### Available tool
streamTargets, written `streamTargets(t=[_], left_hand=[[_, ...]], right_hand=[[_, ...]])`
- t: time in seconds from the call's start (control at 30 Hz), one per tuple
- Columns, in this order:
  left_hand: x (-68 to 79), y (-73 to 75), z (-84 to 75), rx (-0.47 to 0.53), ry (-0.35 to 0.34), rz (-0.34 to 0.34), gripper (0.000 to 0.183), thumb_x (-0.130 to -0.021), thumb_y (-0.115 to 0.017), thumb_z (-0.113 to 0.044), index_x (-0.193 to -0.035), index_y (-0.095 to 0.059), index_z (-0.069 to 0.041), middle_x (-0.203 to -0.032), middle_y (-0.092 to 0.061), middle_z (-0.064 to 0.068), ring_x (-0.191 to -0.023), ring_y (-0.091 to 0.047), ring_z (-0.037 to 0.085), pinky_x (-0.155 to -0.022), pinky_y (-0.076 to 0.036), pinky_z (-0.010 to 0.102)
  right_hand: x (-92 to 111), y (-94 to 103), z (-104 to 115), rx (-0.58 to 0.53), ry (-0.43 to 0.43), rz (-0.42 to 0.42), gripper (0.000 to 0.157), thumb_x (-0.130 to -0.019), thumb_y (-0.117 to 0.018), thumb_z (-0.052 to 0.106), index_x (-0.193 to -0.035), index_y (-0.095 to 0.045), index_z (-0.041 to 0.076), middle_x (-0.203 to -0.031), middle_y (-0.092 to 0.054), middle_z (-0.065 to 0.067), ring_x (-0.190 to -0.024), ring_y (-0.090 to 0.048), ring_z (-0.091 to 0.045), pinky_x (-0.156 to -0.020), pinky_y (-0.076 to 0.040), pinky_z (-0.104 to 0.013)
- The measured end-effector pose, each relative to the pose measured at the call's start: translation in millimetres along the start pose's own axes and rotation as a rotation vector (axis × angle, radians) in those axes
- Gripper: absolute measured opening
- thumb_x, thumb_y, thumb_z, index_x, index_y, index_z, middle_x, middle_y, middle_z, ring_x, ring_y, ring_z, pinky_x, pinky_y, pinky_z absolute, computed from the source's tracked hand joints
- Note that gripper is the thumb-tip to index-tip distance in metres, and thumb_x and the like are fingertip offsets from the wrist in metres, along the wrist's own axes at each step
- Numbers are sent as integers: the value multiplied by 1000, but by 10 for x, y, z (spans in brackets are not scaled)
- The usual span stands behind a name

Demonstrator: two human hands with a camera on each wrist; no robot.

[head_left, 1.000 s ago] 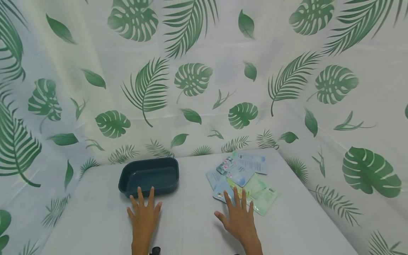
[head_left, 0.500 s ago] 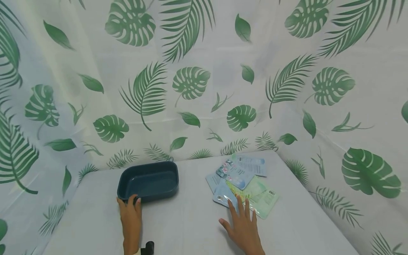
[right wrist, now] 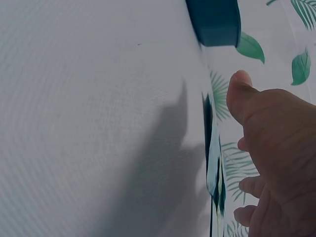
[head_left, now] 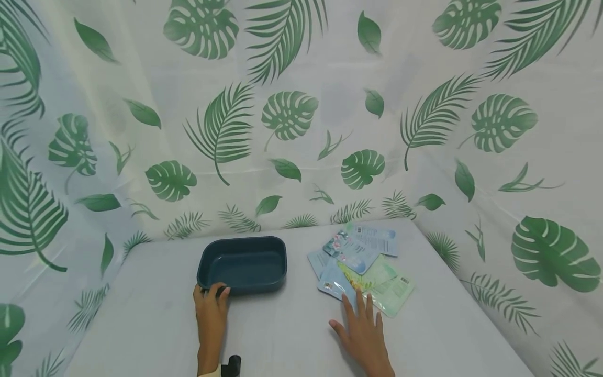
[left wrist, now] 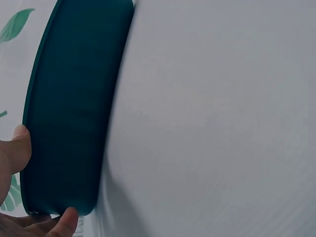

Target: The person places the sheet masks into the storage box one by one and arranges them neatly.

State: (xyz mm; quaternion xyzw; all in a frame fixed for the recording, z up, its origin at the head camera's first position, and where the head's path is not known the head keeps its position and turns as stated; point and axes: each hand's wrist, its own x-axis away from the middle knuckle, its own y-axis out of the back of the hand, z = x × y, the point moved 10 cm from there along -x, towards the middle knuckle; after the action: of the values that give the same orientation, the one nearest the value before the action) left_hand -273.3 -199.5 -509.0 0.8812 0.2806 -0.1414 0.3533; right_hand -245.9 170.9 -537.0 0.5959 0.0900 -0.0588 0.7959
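Note:
A dark teal-blue rectangular plastic tub (head_left: 242, 264) stands at the left of the white table. My left hand (head_left: 210, 309) holds its near left corner; in the left wrist view the thumb (left wrist: 20, 148) lies at the rim and the fingertips (left wrist: 68, 222) bend round the end wall. Several flat, shiny sheet-mask packets (head_left: 350, 251), pale blue and pale green with printed text and flowers, lie overlapping at the right. Just on the near side of them my right hand (head_left: 363, 332) hovers with fingers spread, fingertips overlapping the nearest packets in the head view, holding nothing.
White cloth covers the table (head_left: 282, 335). A curtain (head_left: 301, 131) with green leaf prints hangs behind it and along both sides. A dark wrist strap piece (head_left: 232, 365) shows at the left wrist.
My left hand went from spread flat before the tub to gripping its near left corner, and the tub has slid right toward the packets. The right hand drew back slightly.

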Motion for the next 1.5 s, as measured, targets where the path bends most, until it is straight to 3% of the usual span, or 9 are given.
streamTargets(t=[0.13,0.3,0.67,0.8,0.93,1.03,1.17,1.33,1.5], left_hand=[[21,-128,-54,33,5,36,22,-91,-69,-19,-105,-68,-2,-143,-35,36,-127,-44,53,-93,-45,66],[42,-243,-87,96,38,67,24,-92,-69,-22,-109,-68,-5,-147,-31,32,-125,-48,50,-94,-45,63],[-6,-284,-74,188,89,-2,24,-88,-74,-24,-101,-68,-4,-143,-34,31,-119,-50,48,-96,-42,62],[-32,-337,67,287,166,33,53,-88,-74,-26,-129,-53,0,-150,-27,30,-135,-34,49,-107,-32,64],[-44,-425,219,368,255,130,90,-89,-72,-34,-155,-16,-8,-160,-15,24,-147,-17,44,-116,-21,63],[-38,-494,313,399,304,198,101,-89,-71,-41,-158,-1,-17,-164,-7,17,-151,-11,39,-118,-17,61],[-15,-545,384,405,332,246,104,-88,-70,-45,-158,3,-21,-165,-4,15,-151,-8,39,-118,-17,61],[8,-541,388,405,324,246,102,-88,-71,-43,-158,0,-19,-164,-7,17,-150,-14,41,-116,-25,60],[26,-523,385,412,317,229,100,-88,-72,-40,-158,-3,-19,-163,-10,20,-148,-19,43,-115,-28,59]], right_hand=[[-39,-50,-52,7,-22,41,68,-90,-62,51,-143,-48,9,-154,-30,-28,-141,-23,-55,-101,-29,-76],[-107,15,-135,31,0,-3,64,-89,-67,43,-138,-53,5,-150,-34,-33,-136,-31,-58,-93,-42,-72],[-421,119,-531,-92,-167,1,50,-95,-63,29,-131,-56,-4,-145,-35,-36,-130,-42,-52,-91,-47,-63],[-600,135,-615,-187,-198,-51,44,-96,-61,23,-125,-57,-10,-133,-45,-35,-121,-49,-50,-93,-49,-58],[-779,125,-723,-275,-260,-74,41,-98,-57,19,-122,-56,-14,-122,-51,-34,-115,-53,-47,-94,-48,-55],[-882,105,-806,-310,-299,-87,40,-98,-55,18,-117,-57,-17,-113,-55,-34,-108,-56,-46,-88,-49,-54],[-963,78,-890,-337,-349,-120,34,-96,-57,18,-101,-63,-15,-97,-59,-30,-92,-58,-42,-76,-50,-51],[-1016,16,-979,-324,-444,-135,33,-95,-59,23,-83,-66,-7,-80,-60,-21,-73,-58,-32,-59,-48,-43],[-1038,-47,-1037,-261,-527,-123,37,-95,-59,29,-75,-64,-1,-70,-56,-14,-60,-53,-25,-47,-39,-35]])
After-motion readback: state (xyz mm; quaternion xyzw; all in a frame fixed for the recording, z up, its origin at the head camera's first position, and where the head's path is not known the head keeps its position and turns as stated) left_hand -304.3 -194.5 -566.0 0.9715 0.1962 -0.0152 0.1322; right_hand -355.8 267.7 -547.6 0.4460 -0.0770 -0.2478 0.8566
